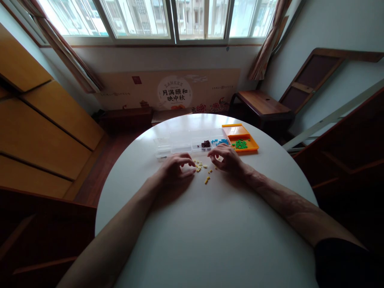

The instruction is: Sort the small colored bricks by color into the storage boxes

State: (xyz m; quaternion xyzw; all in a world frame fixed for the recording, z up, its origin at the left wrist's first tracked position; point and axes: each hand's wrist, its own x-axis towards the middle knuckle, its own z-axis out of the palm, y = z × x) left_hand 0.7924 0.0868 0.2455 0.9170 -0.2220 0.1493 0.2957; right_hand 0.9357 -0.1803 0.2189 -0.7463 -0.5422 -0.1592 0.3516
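My left hand [176,166] rests low over the white table, thumb and fingers curved and apart, beside a loose scatter of small yellow pieces [198,165]. Nothing shows between its fingertips. On the other side of the scatter is my right hand [227,159], fingers bent and spaced from the thumb, with no held piece visible. A few yellow pieces lie partly behind it. Just beyond both hands stands a clear compartment box [181,148]. Dark brown pieces [205,144] and blue pieces [222,142] sit in its right-hand compartments.
An orange case [252,145] with its lid open holds small green pieces [241,144], right of the clear box. The round white table [192,236] extends toward me. Beyond it are a wooden stool [264,102] and a window; yellow cabinets [39,132] stand at left.
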